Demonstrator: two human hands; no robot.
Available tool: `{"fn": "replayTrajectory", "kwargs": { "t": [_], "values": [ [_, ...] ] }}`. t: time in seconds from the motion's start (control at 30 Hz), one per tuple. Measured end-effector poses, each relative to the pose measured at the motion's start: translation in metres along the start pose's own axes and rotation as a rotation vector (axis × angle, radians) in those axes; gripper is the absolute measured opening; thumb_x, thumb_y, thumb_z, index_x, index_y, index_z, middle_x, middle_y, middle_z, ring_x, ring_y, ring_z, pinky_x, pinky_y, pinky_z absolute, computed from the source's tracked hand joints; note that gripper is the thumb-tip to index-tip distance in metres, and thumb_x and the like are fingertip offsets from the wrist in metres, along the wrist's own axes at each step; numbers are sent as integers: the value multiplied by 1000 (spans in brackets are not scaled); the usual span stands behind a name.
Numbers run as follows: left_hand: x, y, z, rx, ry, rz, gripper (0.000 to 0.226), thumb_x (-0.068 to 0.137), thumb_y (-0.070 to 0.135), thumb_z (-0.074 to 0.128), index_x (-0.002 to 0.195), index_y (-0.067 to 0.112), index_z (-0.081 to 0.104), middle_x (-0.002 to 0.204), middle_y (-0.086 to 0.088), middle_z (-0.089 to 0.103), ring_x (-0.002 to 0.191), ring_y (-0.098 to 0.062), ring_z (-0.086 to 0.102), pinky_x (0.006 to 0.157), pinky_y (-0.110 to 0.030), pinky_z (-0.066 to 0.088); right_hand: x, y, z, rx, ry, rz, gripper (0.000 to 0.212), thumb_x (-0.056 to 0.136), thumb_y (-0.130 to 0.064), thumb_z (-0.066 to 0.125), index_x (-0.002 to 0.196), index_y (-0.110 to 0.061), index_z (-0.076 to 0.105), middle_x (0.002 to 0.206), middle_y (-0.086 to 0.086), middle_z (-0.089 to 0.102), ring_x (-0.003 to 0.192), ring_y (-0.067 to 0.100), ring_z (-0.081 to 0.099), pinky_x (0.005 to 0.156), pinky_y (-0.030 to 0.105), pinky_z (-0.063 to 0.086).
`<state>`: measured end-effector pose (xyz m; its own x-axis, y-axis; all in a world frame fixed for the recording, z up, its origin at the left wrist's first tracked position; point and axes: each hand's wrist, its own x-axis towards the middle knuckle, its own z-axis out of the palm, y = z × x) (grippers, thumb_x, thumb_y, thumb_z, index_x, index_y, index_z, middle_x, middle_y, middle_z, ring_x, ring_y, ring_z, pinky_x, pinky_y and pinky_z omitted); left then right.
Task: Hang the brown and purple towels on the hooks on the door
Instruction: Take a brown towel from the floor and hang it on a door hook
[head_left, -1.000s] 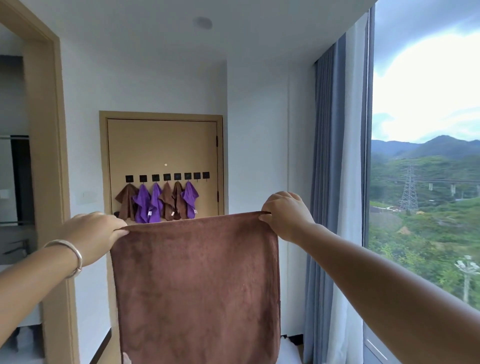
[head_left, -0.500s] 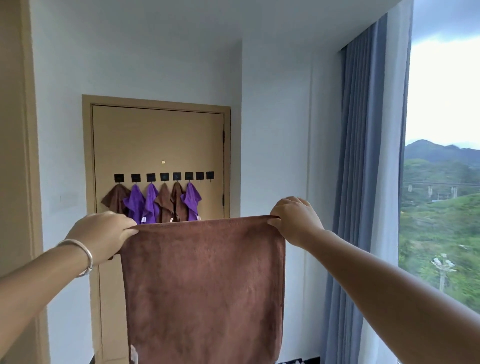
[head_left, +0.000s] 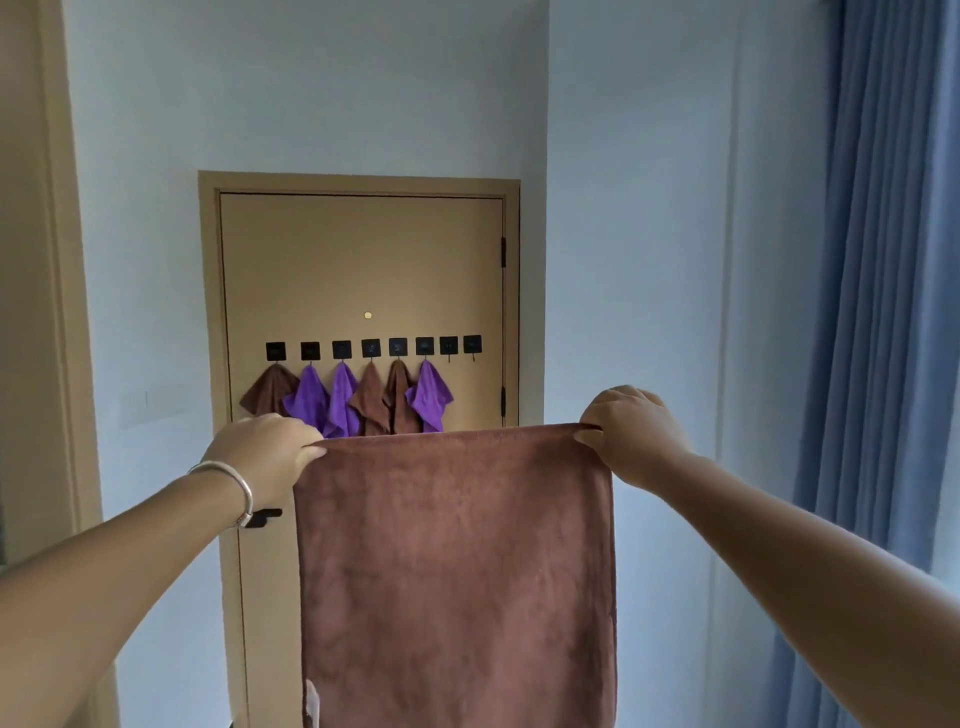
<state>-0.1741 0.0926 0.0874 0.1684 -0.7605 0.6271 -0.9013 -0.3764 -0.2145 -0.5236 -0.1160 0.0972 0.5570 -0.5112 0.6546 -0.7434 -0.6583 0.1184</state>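
A brown towel (head_left: 457, 571) hangs flat in front of me, stretched by its top edge. My left hand (head_left: 265, 457) pinches its top left corner and my right hand (head_left: 631, 434) pinches its top right corner. Ahead stands the tan door (head_left: 358, 260) with a row of black square hooks (head_left: 371, 347). Brown towels (head_left: 371, 402) and purple towels (head_left: 311, 397) hang from the left hooks. The two rightmost hooks (head_left: 460, 344) carry nothing. The held towel hides the door's lower part.
A black door handle (head_left: 262, 517) shows just under my left wrist. White walls flank the door. A tan door frame (head_left: 57, 312) runs along the left edge. Blue curtains (head_left: 883, 338) hang at the right.
The view has swung left and closer to the door; the window has left the frame. Both hands keep the same hold on the stretched brown towel.
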Motion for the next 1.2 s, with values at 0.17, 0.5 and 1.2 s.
{"fn": "replayTrajectory", "kwargs": {
  "t": [0.17,0.5,1.2],
  "values": [
    [59,8,38,61,-22,-2,41,102,37,33,62,31,42,75,11,58,76,-11,54,60,-26,31,57,31,49,33,11,-16,28,96,-40,44,99,-31,71,109,-10,64,113,15,48,97,32,36],
    [150,8,120,187,-9,-109,31,102,38,30,79,30,49,85,10,61,81,-11,57,65,-26,40,140,57,136,60,-7,-28,29,97,-39,44,95,-28,72,103,-8,65,107,16,50,92,33,39],
    [381,-105,348,10,64,-141,31,101,37,37,81,27,58,75,8,61,68,-12,59,58,-31,51,385,42,330,-16,-15,78,29,97,-38,46,103,-20,68,105,-4,63,104,16,50,91,33,44]
  ]
}}
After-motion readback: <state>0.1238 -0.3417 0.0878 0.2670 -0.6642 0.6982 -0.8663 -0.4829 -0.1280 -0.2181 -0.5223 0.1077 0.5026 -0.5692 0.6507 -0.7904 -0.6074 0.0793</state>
